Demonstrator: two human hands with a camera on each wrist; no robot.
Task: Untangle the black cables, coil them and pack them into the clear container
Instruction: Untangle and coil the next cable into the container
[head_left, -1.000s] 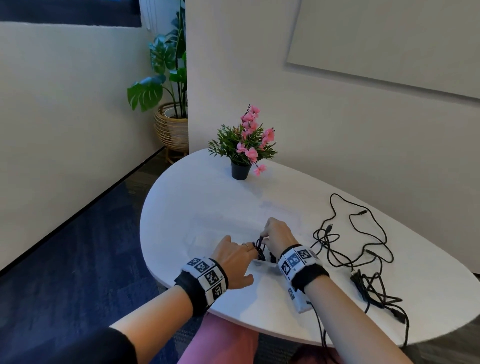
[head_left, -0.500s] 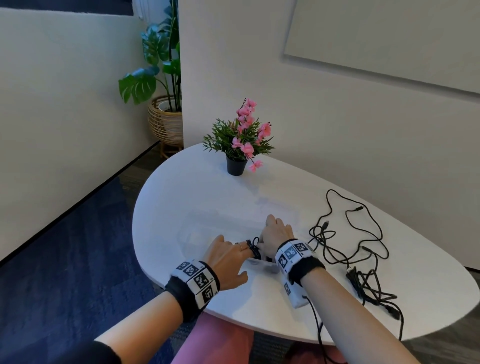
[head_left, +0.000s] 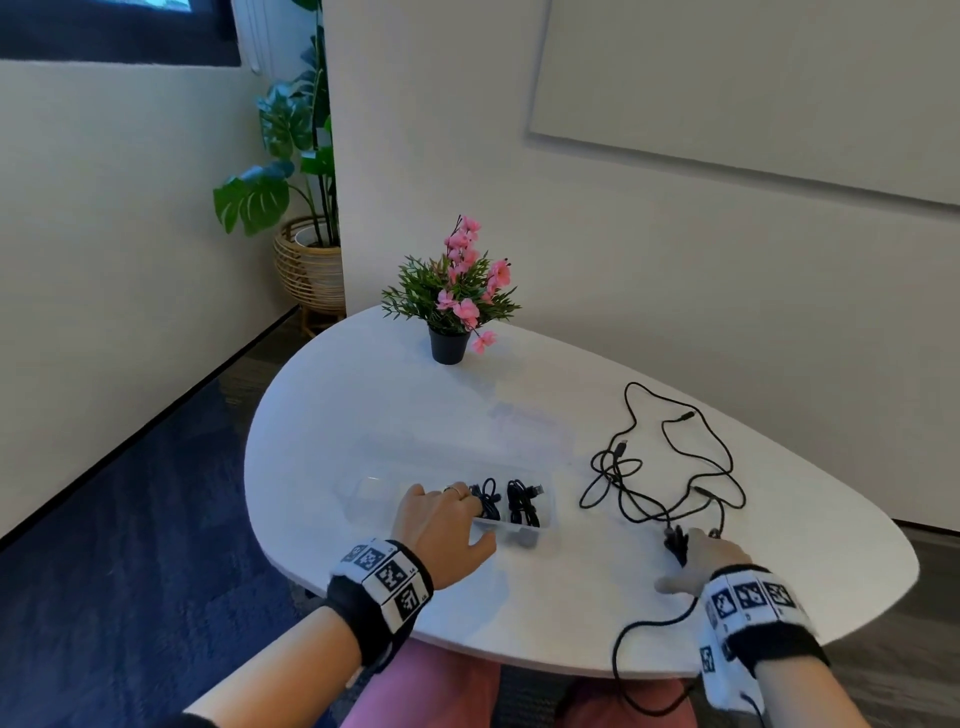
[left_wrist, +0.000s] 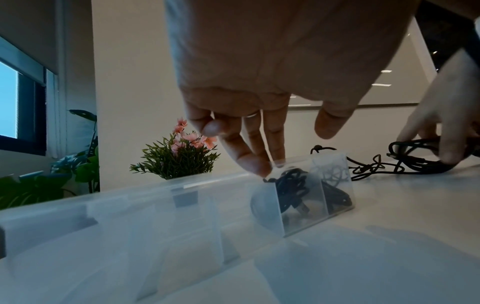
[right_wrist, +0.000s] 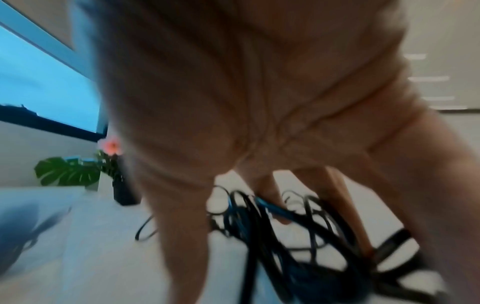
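A clear container (head_left: 363, 493) with compartments lies on the white table (head_left: 363, 405). Two coiled black cables (head_left: 485, 501) (head_left: 522, 504) sit in its right-hand compartments. My left hand (head_left: 475, 519) rests over the container, and its straight fingertips (left_wrist: 259, 168) touch the rim and the left coil (left_wrist: 291, 185). Loose tangled black cables (head_left: 670, 467) spread over the right of the table. My right hand (head_left: 691, 558) is down on their thick bundled end (head_left: 675, 543) near the front edge. Its thumb and fingers curl round that bundle (right_wrist: 298, 236). The right wrist view is blurred.
A small black pot of pink flowers (head_left: 449, 312) stands at the far side of the table. A thin wire (head_left: 623, 654) from my right wristband hangs over the front edge. The wall runs close behind the table, and a large plant in a basket (head_left: 306, 270) stands on the floor.
My right hand has left the container and moved right to the bundled end of the loose cables. The left hand stays at the container, where two coils now show.
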